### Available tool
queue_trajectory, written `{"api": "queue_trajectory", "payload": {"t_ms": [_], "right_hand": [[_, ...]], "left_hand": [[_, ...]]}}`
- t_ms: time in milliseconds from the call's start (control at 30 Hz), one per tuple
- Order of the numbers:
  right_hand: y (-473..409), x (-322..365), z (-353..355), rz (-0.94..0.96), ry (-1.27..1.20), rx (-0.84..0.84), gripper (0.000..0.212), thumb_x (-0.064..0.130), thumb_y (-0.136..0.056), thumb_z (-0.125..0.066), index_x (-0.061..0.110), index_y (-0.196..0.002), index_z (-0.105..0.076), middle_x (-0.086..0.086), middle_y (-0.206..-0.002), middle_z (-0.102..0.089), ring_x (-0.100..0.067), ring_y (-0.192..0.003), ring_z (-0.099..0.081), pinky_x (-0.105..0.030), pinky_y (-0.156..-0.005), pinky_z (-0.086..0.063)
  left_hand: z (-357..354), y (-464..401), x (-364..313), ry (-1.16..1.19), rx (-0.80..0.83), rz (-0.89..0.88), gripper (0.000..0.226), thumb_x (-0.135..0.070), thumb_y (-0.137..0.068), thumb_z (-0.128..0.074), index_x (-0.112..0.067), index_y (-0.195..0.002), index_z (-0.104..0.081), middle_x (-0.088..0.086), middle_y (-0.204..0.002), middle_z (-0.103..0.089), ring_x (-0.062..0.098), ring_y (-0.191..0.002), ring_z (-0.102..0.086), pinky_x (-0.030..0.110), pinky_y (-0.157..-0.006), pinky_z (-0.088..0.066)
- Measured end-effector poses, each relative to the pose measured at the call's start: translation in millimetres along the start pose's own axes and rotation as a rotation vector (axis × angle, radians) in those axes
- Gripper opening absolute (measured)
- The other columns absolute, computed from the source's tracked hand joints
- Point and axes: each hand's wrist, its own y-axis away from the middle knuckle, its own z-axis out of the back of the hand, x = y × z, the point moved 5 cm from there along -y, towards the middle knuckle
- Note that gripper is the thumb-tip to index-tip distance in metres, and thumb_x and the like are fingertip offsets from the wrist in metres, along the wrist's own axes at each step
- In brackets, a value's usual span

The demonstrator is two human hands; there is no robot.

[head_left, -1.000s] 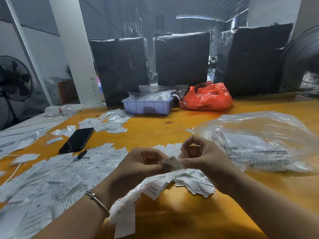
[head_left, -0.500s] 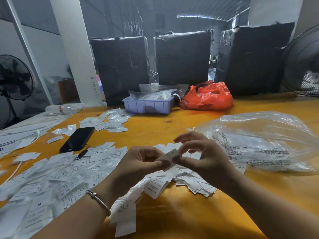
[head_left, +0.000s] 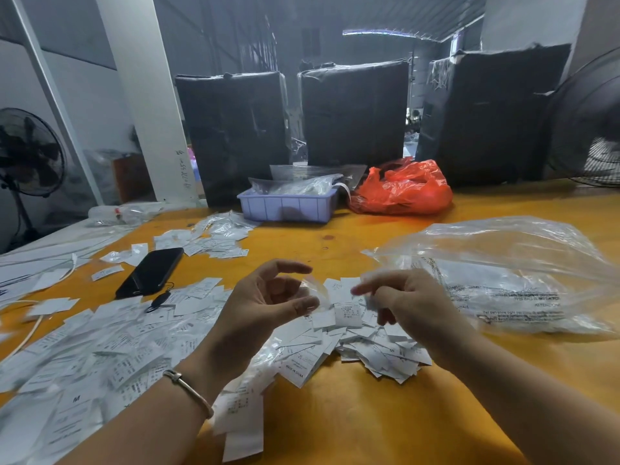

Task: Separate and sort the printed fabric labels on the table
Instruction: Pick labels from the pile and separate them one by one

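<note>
A: Hands, status? 
B: Left hand (head_left: 268,302) raised, thumb and curled fingers pinching a blurred clear film scrap (head_left: 315,286). Right hand (head_left: 407,302) curled; its grasp cannot be told, motion blur. 
A: Labels? 
B: White printed fabric labels (head_left: 372,350) heaped on the orange table (head_left: 369,414) beneath both hands, spreading near-left. Clear plastic bag (head_left: 503,273) right.

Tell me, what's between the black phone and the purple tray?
In the head view, a scatter of white labels lies on the orange table between the black phone and the purple tray.
</note>
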Motion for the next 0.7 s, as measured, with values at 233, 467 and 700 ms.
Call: {"api": "queue_trajectory", "payload": {"t_ms": [233, 467, 700], "right_hand": [[8, -4, -26, -0.21, -0.234, 0.329, 0.045, 0.056, -0.067, -0.071, 0.011, -0.074, -0.071, 0.003, -0.072, -0.067, -0.018, -0.063, -0.058, -0.025, -0.056, -0.044], [11, -2, -28, -0.188, -0.138, 0.475, 0.046, 0.049, -0.065, -0.082, 0.006, -0.081, -0.076, -0.006, -0.073, -0.069, -0.018, -0.058, -0.054, -0.028, -0.059, -0.042], [12, 1, -32, -0.177, -0.27, 0.519, 0.012, 0.014, -0.068, -0.081, 0.006, -0.071, -0.072, -0.006, -0.062, -0.058, -0.015, -0.054, -0.05, -0.02, -0.051, -0.043]], "left_hand": [[-9, 3, -1, -0.03, 0.16, 0.055, 0.038, -0.012, -0.074, -0.082, -0.024, -0.107, -0.069, 0.014, -0.087, -0.073, 0.023, -0.079, -0.069, 0.023, -0.073, -0.055], [-18, 5, 6, -0.117, 0.321, 0.145, 0.036, -0.009, -0.073, -0.066, -0.025, -0.105, -0.07, 0.02, -0.087, -0.065, 0.017, -0.08, -0.061, 0.022, -0.073, -0.051], [-12, 0, 7, -0.082, 0.168, 0.117, 0.036, -0.017, -0.073, -0.072, -0.028, -0.107, -0.07, 0.005, -0.081, -0.067, 0.012, -0.077, -0.063, 0.018, -0.067, -0.052]]}}
